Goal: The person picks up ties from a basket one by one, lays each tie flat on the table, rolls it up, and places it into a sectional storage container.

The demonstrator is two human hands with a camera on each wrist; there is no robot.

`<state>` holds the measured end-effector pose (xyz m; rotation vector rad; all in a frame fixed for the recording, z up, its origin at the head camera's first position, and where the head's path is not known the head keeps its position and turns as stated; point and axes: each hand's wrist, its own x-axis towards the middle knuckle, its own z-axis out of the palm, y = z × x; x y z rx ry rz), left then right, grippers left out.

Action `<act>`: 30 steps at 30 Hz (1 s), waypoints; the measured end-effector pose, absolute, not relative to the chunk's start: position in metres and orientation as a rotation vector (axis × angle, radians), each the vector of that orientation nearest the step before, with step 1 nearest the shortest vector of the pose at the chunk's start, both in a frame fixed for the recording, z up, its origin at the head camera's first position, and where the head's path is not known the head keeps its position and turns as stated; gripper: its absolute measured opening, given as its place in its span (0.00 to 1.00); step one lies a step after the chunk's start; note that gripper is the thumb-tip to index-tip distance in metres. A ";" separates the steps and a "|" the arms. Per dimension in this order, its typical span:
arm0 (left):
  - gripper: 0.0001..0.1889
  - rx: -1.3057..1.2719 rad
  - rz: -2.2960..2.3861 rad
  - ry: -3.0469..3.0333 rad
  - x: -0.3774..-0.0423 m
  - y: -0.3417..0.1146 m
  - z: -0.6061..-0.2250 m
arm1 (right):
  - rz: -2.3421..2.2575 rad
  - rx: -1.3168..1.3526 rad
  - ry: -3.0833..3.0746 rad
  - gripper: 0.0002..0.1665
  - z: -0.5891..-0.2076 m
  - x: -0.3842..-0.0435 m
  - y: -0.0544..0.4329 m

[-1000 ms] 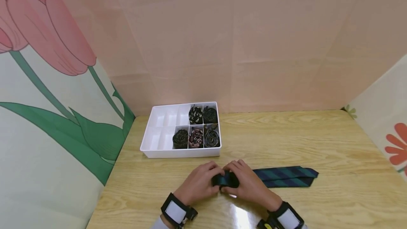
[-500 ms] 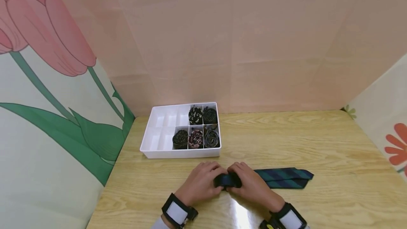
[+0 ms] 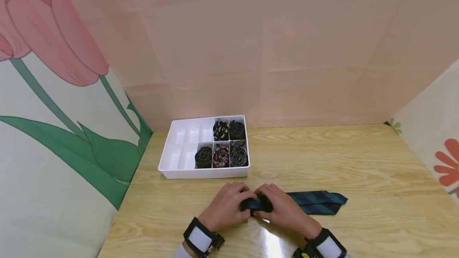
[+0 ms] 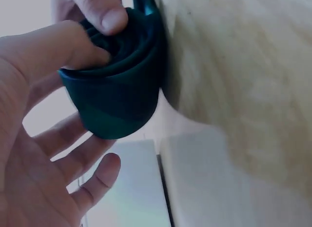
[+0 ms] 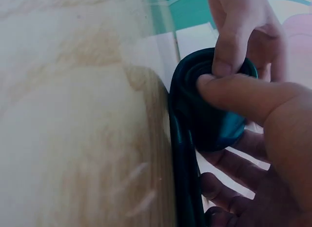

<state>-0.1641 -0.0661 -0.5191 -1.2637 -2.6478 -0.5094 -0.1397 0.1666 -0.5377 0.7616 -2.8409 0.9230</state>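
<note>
A dark blue and green striped necktie [image 3: 317, 202] lies partly flat on the table, its other part wound into a thick roll [image 4: 117, 97]. My left hand [image 3: 227, 206] grips the roll from the left, thumb pressed on the coiled side. From the right, my right hand [image 3: 283, 208] pinches the same roll, its thumb [image 5: 239, 92] on the coil close to the left thumb. The roll stands on its edge at the table surface, and the flat tail runs out to the right beneath the right hand, which hides part of it.
Behind the hands stands a white divided box [image 3: 206, 173]. Several rolled dark neckties [image 3: 220, 157] fill compartments on its right side; those on the left are bare. The wooden table [image 3: 322, 150] meets a pink backdrop [image 3: 261, 51] at the back.
The necktie's flat tail has slid left and become shorter on the right. Both hands keep hold of the roll, shifting only slightly.
</note>
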 end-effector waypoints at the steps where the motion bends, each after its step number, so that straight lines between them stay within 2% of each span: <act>1: 0.22 -1.261 -0.511 -2.652 -0.164 -0.066 -0.519 | 0.920 0.762 -2.836 0.26 -0.538 -0.140 0.167; 14: 0.23 -1.256 -0.502 -2.682 -0.164 -0.062 -0.515 | 0.926 0.751 -2.858 0.30 -0.539 -0.140 0.171; 24: 0.21 -1.253 -0.542 -2.683 -0.163 -0.059 -0.513 | 0.935 0.721 -2.863 0.29 -0.538 -0.140 0.175; 30: 0.27 -1.257 -0.511 -2.679 -0.162 -0.056 -0.515 | 0.914 0.678 -2.875 0.32 -0.536 -0.139 0.176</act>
